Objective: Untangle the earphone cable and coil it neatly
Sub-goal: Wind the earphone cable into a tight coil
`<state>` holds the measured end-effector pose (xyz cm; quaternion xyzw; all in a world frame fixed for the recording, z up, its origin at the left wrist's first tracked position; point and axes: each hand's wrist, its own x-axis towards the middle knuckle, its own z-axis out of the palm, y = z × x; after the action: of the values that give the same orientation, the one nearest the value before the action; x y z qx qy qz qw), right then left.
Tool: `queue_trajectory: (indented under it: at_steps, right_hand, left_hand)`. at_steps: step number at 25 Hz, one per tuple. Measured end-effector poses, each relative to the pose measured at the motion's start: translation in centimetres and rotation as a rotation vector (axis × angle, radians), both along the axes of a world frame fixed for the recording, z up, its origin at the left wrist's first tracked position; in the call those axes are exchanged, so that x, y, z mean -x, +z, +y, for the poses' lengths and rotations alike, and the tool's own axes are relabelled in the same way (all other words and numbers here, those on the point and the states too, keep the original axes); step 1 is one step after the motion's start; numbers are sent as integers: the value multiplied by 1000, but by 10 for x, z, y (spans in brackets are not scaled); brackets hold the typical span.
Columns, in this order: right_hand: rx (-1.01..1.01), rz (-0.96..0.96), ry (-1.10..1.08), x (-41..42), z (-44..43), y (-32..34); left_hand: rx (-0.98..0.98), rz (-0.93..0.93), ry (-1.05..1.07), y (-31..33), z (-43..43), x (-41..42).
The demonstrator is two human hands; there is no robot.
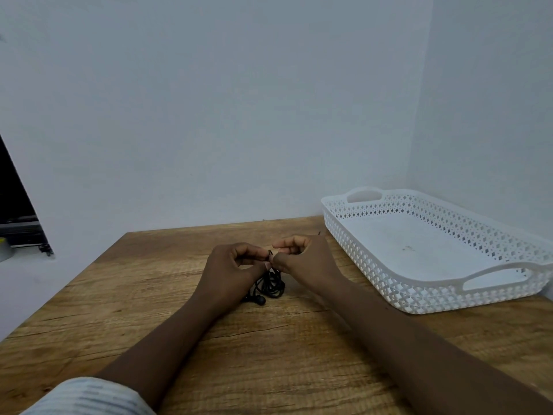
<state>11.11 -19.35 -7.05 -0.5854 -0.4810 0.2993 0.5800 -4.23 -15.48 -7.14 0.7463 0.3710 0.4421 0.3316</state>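
The white latticed tray (370, 272) sits on the right of the wooden table (270, 366), against the corner of the wall, with a handle slot at each end. Its floor shows plain white with a few faint dark specks near the middle; its near right corner runs out of view. Left of it, at mid-table, the black cable (271, 285) lies in a tangled bunch on the wood, rising to where both hands meet above it. The left hand (235, 265) and right hand (306, 262) face each other with fingers curled, thumb and fingertips of each pinching a strand at the top of the bunch. How the strands cross inside the tangle cannot be made out, and part of it is hidden behind the left hand. One earbud (261, 300) pokes out at the bunch's near left edge. A pale striped sleeve (86, 396) is cut off at the bottom left, and a dark object (13, 202) at the left edge is too cropped to identify.
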Motion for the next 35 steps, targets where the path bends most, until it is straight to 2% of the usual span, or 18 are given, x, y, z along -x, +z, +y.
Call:
queue_trajectory:
  at_steps: [2,5,7,20,25,29,35]
  right_hand:
    - [11,25,30,-1,1,-2]
    - [25,185,119,-3,-1,-2]
    - [23,205,133,-4,-2,-2]
    - [-53,-75,9,-2,6,-6]
    - [9,-121,22,-4,7,-11]
    - [49,-293,71,-10,8,-13]
    - [11,-385,181,-15,7,-10]
  left_hand:
    - [17,-13,14,-1,1,0]
    - [29,2,30,-1,3,1]
    - [5,49,26,-1,3,2]
    - [-10,117,16,2,-1,-2]
    - [-26,188,-5,-2,6,1]
    - [-17,146,-12,-5,10,3]
    - [102,54,-61,-3,12,5]
